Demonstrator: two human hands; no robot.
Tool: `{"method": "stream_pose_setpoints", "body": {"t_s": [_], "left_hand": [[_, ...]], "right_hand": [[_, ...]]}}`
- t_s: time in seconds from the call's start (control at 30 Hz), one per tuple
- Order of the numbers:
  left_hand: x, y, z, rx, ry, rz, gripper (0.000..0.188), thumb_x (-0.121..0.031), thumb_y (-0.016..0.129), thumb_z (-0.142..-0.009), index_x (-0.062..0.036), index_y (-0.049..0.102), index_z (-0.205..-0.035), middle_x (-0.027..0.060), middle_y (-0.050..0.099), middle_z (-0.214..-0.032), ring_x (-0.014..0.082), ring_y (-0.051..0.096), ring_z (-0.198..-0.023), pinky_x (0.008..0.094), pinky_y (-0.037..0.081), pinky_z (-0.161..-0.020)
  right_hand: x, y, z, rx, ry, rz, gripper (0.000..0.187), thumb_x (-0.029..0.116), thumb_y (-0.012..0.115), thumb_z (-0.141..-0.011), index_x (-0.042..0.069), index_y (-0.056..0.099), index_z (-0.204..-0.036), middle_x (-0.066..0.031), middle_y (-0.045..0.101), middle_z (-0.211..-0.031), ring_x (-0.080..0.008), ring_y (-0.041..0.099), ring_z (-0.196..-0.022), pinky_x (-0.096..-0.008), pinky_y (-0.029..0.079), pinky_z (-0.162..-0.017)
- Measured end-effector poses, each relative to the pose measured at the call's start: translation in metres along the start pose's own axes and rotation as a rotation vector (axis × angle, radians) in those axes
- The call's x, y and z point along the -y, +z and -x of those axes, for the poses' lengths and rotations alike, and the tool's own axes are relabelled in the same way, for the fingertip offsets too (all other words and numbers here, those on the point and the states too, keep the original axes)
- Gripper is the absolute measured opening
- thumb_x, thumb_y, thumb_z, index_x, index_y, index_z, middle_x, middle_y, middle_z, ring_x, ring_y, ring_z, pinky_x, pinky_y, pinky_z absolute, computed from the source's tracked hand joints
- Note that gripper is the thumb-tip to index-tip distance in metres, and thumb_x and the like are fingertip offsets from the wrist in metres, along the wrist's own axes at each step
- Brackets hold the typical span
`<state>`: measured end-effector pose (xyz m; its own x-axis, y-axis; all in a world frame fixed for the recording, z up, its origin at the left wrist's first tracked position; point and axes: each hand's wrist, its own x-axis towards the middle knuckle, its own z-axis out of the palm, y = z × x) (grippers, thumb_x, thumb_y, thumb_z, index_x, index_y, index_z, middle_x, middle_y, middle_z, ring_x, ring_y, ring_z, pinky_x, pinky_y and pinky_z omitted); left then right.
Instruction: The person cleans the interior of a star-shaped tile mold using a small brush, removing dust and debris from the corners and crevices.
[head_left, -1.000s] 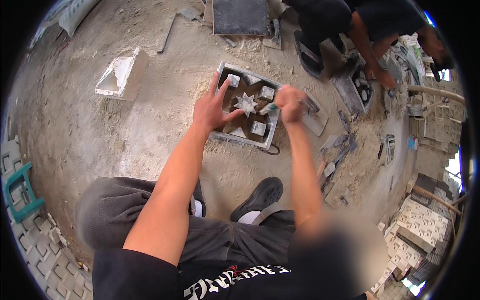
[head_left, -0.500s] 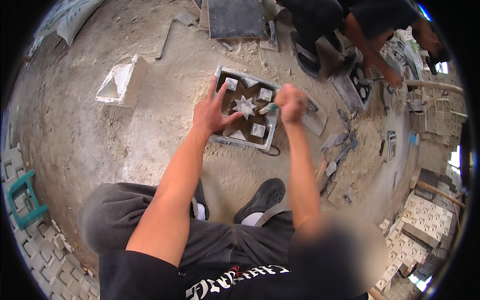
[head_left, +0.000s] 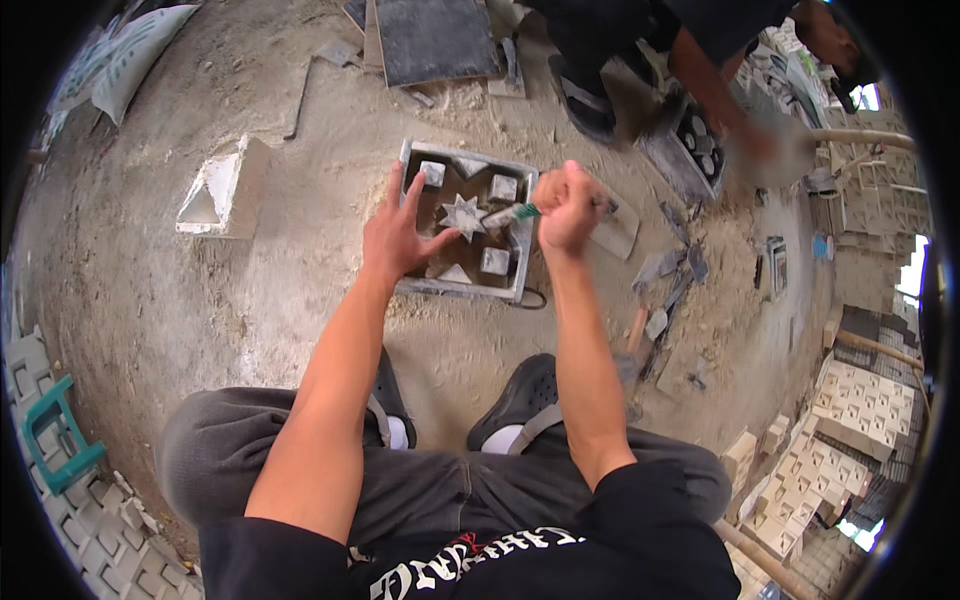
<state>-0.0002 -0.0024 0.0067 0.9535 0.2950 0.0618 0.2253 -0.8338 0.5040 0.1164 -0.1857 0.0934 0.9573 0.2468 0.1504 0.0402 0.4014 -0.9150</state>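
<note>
A square metal block mould (head_left: 455, 290) lies on the dusty ground in front of me, with a pale star-shaped core (head_left: 463, 216) in its middle and small square and triangular blocks around it. My left hand (head_left: 393, 238) rests spread over the mould's left side, fingers apart on the rim and thumb toward the star. In a closed fist over the right rim, my right hand (head_left: 568, 210) grips what looks like a small brush (head_left: 512, 215) with a green part and a pale end. The pale end points left and reaches close to the star.
A white hollow block (head_left: 225, 195) stands to the left. Trowels and scrapers (head_left: 672, 280) lie at the right, a dark board (head_left: 437, 40) at the far side. Another person's arm (head_left: 705, 85) works over a second mould (head_left: 680, 150) at the far right. A green stool (head_left: 58, 430) sits far left.
My right hand and the brush have shifted from the right side of the mould in toward the star. The left hand keeps its place on the mould. The whole view has shifted slightly.
</note>
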Motion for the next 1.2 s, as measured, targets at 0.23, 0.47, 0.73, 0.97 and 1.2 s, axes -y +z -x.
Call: {"method": "stream_pose_setpoints", "body": {"t_s": [0.23,0.47,0.73,0.97,1.2], "left_hand": [[0.000,0.003,0.003,-0.060,0.038,-0.012,0.098,-0.066,0.072,-0.068,-0.0159,0.039,-0.145,0.0176,0.025,-0.156,0.0378,0.061,-0.109,0.0427,0.055,-0.078],[0.005,0.000,0.005,-0.029,0.011,-0.018,0.099,-0.067,0.072,-0.068,-0.0155,0.038,-0.145,0.0170,0.024,-0.156,0.0376,0.061,-0.110,0.0426,0.055,-0.079],[0.001,0.001,0.004,-0.053,0.028,-0.016,0.098,-0.066,0.072,-0.068,-0.0144,0.039,-0.144,0.0184,0.025,-0.155,0.0382,0.061,-0.109,0.0427,0.055,-0.079],[0.002,0.004,0.005,-0.031,0.025,0.007,0.097,-0.066,0.072,-0.068,-0.0133,0.040,-0.144,0.0194,0.026,-0.155,0.0376,0.061,-0.110,0.0426,0.055,-0.078],[-0.002,0.002,0.003,-0.011,0.023,0.004,0.098,-0.065,0.072,-0.069,-0.0132,0.037,-0.145,0.0190,0.024,-0.155,0.0379,0.059,-0.114,0.0434,0.055,-0.080]], "right_hand": [[0.003,0.009,0.002,0.072,-0.015,0.027,0.045,0.016,0.048,-0.096,0.006,0.033,-0.055,0.0023,0.035,-0.051,-0.0067,0.030,-0.047,-0.0286,0.024,-0.045],[-0.013,0.008,-0.002,0.159,0.013,0.082,0.043,0.015,0.045,-0.095,0.007,0.032,-0.054,0.0020,0.035,-0.050,-0.0073,0.029,-0.046,-0.0285,0.022,-0.044],[-0.008,-0.001,0.004,0.136,-0.008,0.019,0.041,0.013,0.046,-0.094,0.006,0.034,-0.056,0.0030,0.035,-0.052,-0.0064,0.030,-0.048,-0.0274,0.024,-0.045],[-0.012,0.002,-0.009,-0.007,0.077,0.141,0.052,0.028,0.046,-0.100,0.009,0.029,-0.055,-0.0007,0.034,-0.049,-0.0104,0.031,-0.042,-0.0280,0.028,-0.043],[0.013,0.019,-0.011,-0.082,-0.114,0.106,0.049,0.025,0.044,-0.100,0.009,0.032,-0.055,0.0013,0.034,-0.051,-0.0073,0.030,-0.046,-0.0264,0.027,-0.044]]}}
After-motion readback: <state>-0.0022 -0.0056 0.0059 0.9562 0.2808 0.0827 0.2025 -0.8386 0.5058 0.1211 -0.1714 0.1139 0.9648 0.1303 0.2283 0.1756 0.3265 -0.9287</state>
